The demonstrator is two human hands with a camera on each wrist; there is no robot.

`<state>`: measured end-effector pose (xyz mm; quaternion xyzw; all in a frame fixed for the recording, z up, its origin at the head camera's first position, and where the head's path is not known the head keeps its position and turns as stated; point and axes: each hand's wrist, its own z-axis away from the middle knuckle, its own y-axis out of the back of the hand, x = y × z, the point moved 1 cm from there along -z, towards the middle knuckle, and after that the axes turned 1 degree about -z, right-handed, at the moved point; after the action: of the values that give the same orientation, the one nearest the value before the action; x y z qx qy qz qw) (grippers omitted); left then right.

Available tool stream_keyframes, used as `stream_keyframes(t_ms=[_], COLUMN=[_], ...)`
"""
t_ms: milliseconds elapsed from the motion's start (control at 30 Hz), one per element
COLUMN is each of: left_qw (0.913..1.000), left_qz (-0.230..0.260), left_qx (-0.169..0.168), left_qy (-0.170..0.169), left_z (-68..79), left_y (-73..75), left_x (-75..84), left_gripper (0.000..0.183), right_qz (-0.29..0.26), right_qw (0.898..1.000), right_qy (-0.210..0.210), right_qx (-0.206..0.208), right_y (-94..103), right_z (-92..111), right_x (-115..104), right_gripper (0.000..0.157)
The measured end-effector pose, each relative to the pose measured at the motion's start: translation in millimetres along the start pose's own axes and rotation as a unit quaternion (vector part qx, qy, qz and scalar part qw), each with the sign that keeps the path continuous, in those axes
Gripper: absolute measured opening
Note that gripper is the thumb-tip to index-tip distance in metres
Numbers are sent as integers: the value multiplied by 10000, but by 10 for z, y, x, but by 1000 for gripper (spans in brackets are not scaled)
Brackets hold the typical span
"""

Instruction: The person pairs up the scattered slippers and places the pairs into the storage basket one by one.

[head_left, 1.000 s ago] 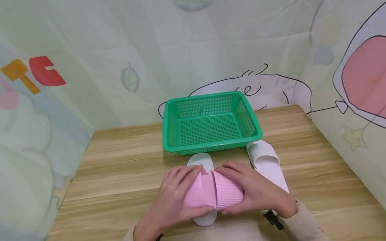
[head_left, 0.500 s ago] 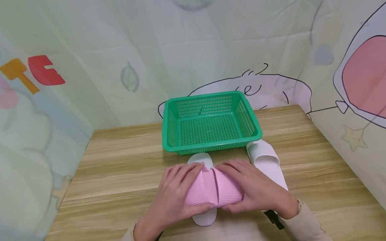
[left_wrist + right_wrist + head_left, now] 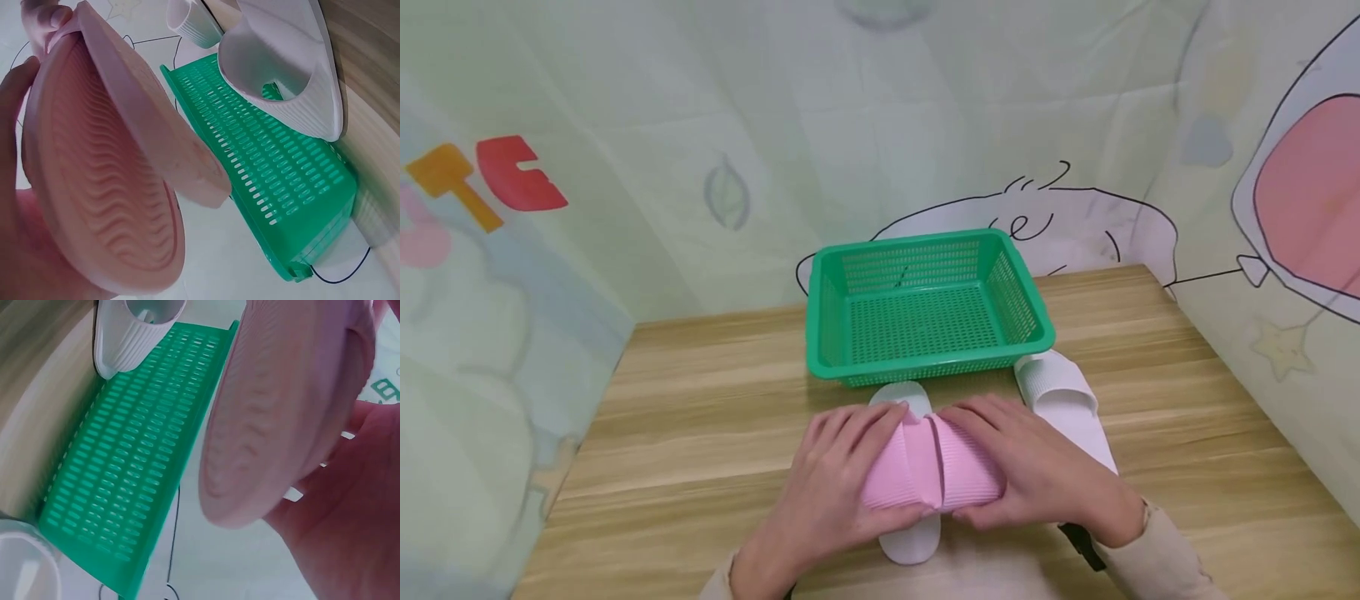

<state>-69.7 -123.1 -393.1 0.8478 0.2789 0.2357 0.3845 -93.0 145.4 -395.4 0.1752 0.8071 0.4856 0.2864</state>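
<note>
Pink slides (image 3: 886, 477) look paired, gripped by left hand (image 3: 835, 475) and right hand (image 3: 1037, 475). White slides (image 3: 1072, 425) lie unpaired near the green basket (image 3: 925, 367).

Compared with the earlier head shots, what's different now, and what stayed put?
The pink slippers have shifted slightly upward in the head view, relative to the white slippers. The left hand and right hand grip them as before; nothing was taken hold of or let go. The white slippers and green basket show no visible move.
</note>
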Motion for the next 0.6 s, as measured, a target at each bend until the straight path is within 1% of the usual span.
stream_keyframes(t_ms=[67, 133, 233, 333, 500, 600], left_qw=[10000, 9999, 9999, 9998, 9995, 9993], left_qz=[-41, -95, -131, -127, -70, -69], left_qx=[-47, -16, -30, -127, -289, -318], left_qy=[13, -36, -41, 18, 124, 156], left_z=[-6, -11, -14, -11, -6, -5], left_y=[4, 3, 6, 2, 2, 2], left_x=[-1, -5, -9, -8, 0, 0], left_gripper=[95, 94, 93, 94, 94, 95], right_qz=[158, 280, 380, 413, 289, 244], right_qw=[9999, 9996, 9992, 9991, 9995, 9997], right_qy=[-17, -38, -71, -70, -80, 28], right_qx=[-27, -72, -115, -102, -91, -54], right_y=[3, 6, 10, 13, 12, 6], right_z=[-5, -16, -32, -41, -45, -43], right_x=[-8, -20, -34, -40, -43, -47], right_gripper=[100, 102, 100, 96, 95, 94])
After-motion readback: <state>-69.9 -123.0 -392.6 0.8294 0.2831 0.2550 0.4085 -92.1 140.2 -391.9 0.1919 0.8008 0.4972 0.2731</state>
